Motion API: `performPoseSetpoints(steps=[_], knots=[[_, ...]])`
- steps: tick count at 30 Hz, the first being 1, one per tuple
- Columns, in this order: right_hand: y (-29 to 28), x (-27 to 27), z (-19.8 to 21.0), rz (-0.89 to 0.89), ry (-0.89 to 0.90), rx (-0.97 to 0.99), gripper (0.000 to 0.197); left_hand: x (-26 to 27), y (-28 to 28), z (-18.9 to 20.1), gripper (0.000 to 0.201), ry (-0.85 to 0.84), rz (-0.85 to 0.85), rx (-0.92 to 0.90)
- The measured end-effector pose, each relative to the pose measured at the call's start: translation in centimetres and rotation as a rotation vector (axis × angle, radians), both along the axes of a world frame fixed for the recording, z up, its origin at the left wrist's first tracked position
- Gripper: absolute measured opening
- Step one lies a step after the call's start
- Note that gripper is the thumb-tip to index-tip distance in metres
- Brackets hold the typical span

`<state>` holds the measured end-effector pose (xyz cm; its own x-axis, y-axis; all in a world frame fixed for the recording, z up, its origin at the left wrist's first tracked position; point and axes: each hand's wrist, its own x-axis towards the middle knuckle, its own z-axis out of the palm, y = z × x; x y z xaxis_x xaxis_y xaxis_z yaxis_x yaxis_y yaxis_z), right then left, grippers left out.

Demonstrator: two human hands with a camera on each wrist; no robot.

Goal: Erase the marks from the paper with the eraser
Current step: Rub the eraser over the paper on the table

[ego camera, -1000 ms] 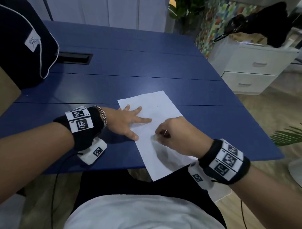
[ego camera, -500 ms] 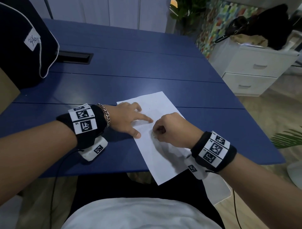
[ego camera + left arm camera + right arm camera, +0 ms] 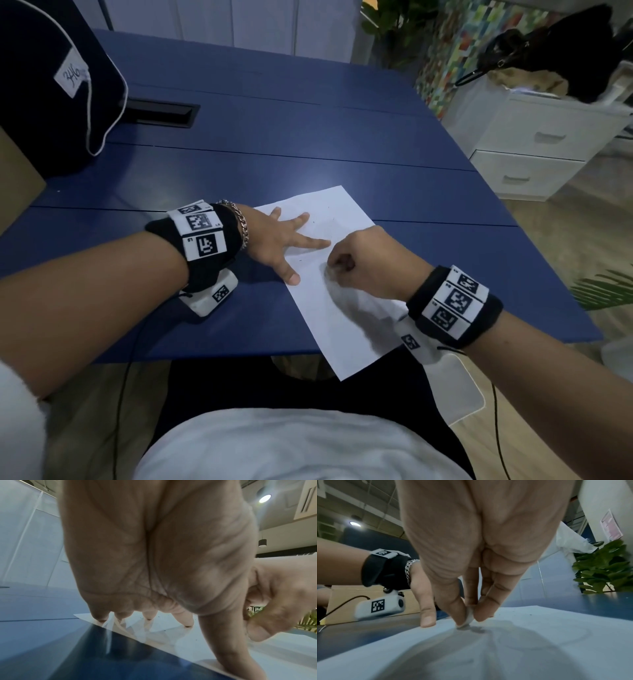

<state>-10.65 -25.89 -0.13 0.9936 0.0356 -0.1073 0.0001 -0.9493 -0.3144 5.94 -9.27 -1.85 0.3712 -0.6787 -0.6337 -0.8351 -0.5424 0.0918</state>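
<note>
A white sheet of paper [image 3: 346, 318] lies at an angle on the blue table [image 3: 274, 164], its near corner hanging over the front edge. My left hand [image 3: 287, 240] lies flat on the paper's left side with straight, spread fingers, pressing it down. My right hand [image 3: 356, 263] is curled over the middle of the sheet. In the right wrist view its fingertips pinch a small white eraser [image 3: 469, 616] whose lower end touches the paper [image 3: 522, 649] by a grey smudge [image 3: 477, 629]. Faint pencil marks [image 3: 325, 219] show on the far part of the sheet.
A dark bag [image 3: 51, 85] with a white tag stands at the table's far left beside a black cable slot [image 3: 157, 113]. A white drawer cabinet [image 3: 534, 147] with dark things on top is off to the right. A green plant [image 3: 600, 568] stands beyond the table.
My right hand has moved up the sheet, away from me and closer to the left index finger, still holding the eraser against the paper. The left hand stays pressed on the sheet.
</note>
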Motion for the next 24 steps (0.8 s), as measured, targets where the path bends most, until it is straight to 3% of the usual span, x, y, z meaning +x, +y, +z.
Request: performPoseSetpoints(steps=[6, 11, 16, 21, 24], knots=[[1.7, -0.9, -0.2, 0.149, 0.041, -0.021, 0.007, -0.2, 0.0, 0.1, 0.098, -0.013, 0.002, 0.017], [-0.1, 0.7, -0.3, -0.050, -0.050, -0.040, 0.011, -0.4, 0.0, 0.2, 0.097, -0.016, 0.002, 0.012], [2.9, -1.5, 0.3, 0.202, 0.073, -0.050, 0.009, -0.6, 0.0, 0.5, 0.098, -0.012, 0.004, 0.027], [0.5, 0.6, 0.4, 0.031, 0.010, -0.072, 0.011, -0.9, -0.1, 1.1, 0.100, -0.036, -0.006, 0.053], [2.4, -0.4, 0.2, 0.151, 0.017, -0.032, 0.013, -1.0, -0.2, 1.3, 0.100, -0.040, -0.002, 0.061]])
